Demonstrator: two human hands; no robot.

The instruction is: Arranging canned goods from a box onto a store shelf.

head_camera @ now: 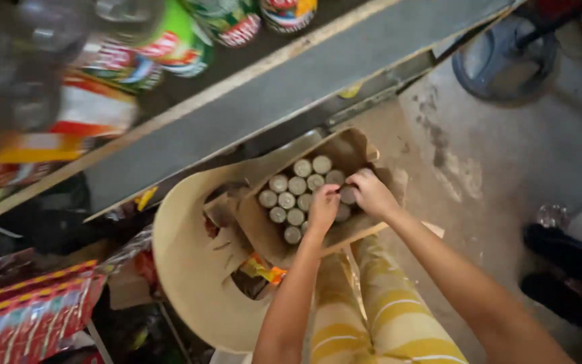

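An open cardboard box [351, 152] rests on a tan stool below me and holds several upright cans [296, 186] with silver tops. My left hand [323, 207] reaches into the box and its fingers close around one can near the right side of the pack. My right hand [370, 192] is beside it, fingers curled over a can [348, 195] at the box's right edge. Both forearms come up from the bottom of the view over my yellow striped trousers [372, 317].
A grey shelf edge [271, 101] runs diagonally above the box, with colourful cans and packets [170, 47] on it. The tan stool [190, 269] carries torn cardboard. Red packaging [28, 317] lies at lower left. A fan base [506, 57] and dark shoes [567, 269] stand on the concrete floor.
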